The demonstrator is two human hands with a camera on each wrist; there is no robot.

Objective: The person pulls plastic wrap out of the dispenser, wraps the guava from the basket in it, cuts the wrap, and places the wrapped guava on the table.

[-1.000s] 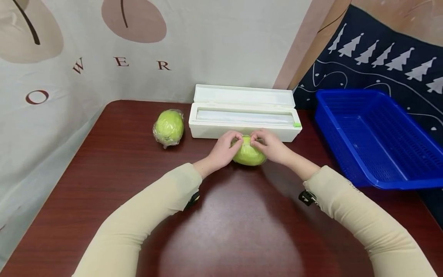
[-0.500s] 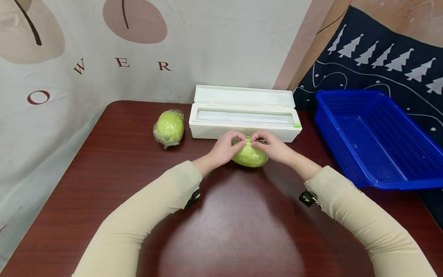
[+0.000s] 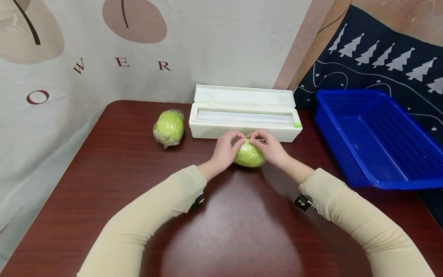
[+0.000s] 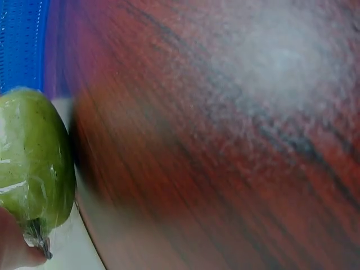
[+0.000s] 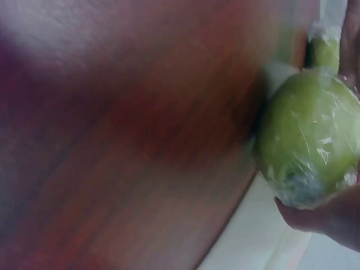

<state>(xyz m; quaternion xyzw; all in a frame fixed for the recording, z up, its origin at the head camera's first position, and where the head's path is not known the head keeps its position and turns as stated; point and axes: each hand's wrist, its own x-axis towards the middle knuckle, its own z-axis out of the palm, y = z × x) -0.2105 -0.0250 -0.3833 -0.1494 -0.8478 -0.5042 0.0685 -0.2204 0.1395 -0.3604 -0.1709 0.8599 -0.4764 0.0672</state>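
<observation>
A rounded green fruit point(image 3: 250, 156) in clear cling film rests on the table before the white dispenser, where both hands meet over its top. From the left side, the left hand point(image 3: 226, 150) pinches the film with thumb and forefinger. Opposite it, the right hand point(image 3: 271, 147) pinches the film at the other side in the same way. In the left wrist view a dark stem point(image 4: 38, 236) shows at one end of the fruit, beside a fingertip. Shiny creases run over the fruit point(image 5: 309, 129) in the right wrist view.
A second film-wrapped green fruit point(image 3: 169, 127) sits at the back left. The white cling film dispenser point(image 3: 214, 132) stands behind the hands, lid up, a roll point(image 3: 242, 117) inside and a green slider point(image 3: 297, 125) at its right end. A blue basket point(image 3: 356, 175) is at the right.
Both forearms have drawn slightly inward. The fingers have shifted a little over the top of the fruit, still pinching the film. The dispenser, second fruit and basket have stayed in place.
</observation>
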